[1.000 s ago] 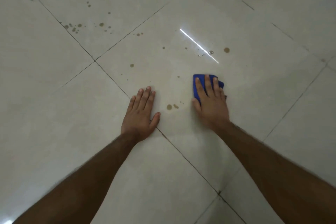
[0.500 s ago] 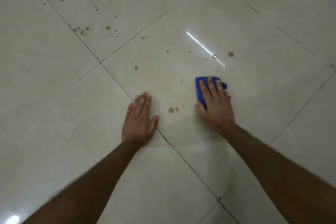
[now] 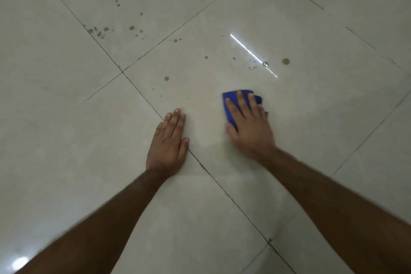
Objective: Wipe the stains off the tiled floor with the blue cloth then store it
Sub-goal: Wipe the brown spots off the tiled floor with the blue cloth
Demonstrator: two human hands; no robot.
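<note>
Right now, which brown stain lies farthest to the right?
The lone round stain just right of the light streak, beyond the blue cloth; every other stain lies left of it.

Right hand (image 3: pixel 250 127) presses blue cloth (image 3: pixel 231 104) on floor (image 3: pixel 311 118).

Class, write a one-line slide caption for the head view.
Right hand presses blue cloth on stained tiled floor; left hand flat.

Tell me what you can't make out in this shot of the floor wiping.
- Head view: most of the blue cloth lies hidden under the right hand.
- The right hand is motion-blurred, so its thumb is unclear.
- The shiny speck by the light streak is too small to identify.
- No storage place for the cloth is in frame.
</note>
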